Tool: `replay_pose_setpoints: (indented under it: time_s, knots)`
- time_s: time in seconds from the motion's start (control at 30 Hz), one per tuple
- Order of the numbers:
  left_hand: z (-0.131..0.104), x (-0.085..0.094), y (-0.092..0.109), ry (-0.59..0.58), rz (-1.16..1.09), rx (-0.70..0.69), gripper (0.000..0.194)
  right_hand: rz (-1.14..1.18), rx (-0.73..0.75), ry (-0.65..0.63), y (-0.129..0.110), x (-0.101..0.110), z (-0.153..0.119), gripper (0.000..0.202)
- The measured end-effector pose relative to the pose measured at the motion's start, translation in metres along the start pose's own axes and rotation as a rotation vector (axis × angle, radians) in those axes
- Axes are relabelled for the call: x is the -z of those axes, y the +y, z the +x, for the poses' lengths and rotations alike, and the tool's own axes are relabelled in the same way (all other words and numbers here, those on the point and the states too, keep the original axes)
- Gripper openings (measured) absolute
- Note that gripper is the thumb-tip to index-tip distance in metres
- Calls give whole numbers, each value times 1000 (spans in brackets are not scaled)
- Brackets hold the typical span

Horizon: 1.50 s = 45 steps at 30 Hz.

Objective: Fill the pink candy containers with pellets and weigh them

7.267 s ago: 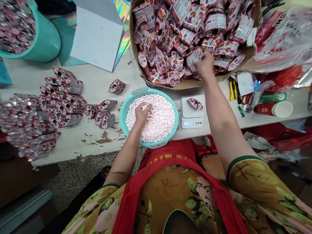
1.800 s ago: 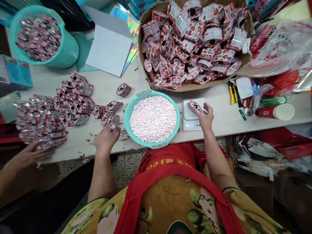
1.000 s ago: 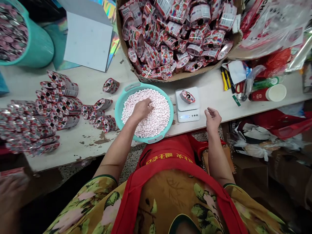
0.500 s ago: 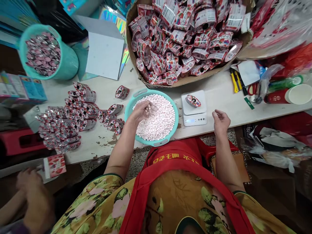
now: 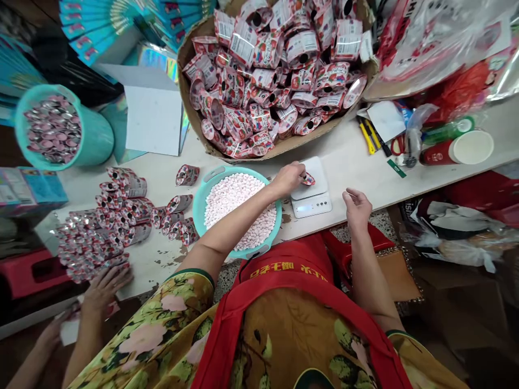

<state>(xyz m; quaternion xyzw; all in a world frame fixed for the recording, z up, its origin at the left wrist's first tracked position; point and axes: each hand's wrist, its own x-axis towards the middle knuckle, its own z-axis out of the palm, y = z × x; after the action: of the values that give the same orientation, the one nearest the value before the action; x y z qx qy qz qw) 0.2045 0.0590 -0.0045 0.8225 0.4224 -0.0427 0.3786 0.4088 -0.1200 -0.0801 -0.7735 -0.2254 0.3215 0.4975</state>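
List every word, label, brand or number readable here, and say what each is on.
"火 喝王老": yellow, upside down in this view, on the red apron; further characters at the ends are partly lost.
Too small or blurred to read: printing on the pouches, the display of the scale, the mark on the red cup.
Only incomplete letters show on the plastic bag and the dark packaging.

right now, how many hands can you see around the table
4: the person's left hand at the pack on the scale, right hand to the scale's right, and a co-worker's two at lower left: upper hand by the clustered packs, lower hand below. No others show.
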Motion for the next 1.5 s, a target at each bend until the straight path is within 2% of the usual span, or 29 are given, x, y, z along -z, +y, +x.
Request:
replay_pose_setpoints:
  time_s: [0.1,0.2,0.37,0.5,0.6,0.67,0.8,0.9,1.03,1.2,1.33,1.4,1.5]
  knots:
    - [7,-11,2,1,125,2,23,25,-35,12,7,6,0,47]
    - [6,-12,1,8,151,-10,24,27,-52,23,11,6,0,48]
    - [5,-8,-2,0,93,-48,30,21,-56,6,12,3,3,48]
    - [8,-8,-5,60,-21,-58,28,28,-45,-7,11,1,6,49]
    - [6,-5,-9,150,-245,-1,17,23,-37,-16,8,0,5,49]
    - [-2,0,-14,199,-536,85,9,11,-32,-22,7,-1,3,47]
    - [-39,17,-27,296,-1122,270,22,-2,-26,-29,8,0,-2,46]
    - [-73,26,-41,378,-1255,365,24,-7,-16,-34,9,1,-7,45]
    - [-104,22,-56,382,-1204,412,19,-44,-15,-46,8,0,-16,46]
    - [-113,11,-56,306,-1058,350,16,-20,-25,-51,5,0,-28,46]
    - [-93,2,-45,245,-857,313,8,-4,-39,-29,7,4,-35,47]
    - [-73,-6,-36,247,-634,217,15,-12,-55,-20,8,7,-36,48]
    - [-41,-21,-14,199,-173,71,11,-29,-68,-16,5,10,-35,51]
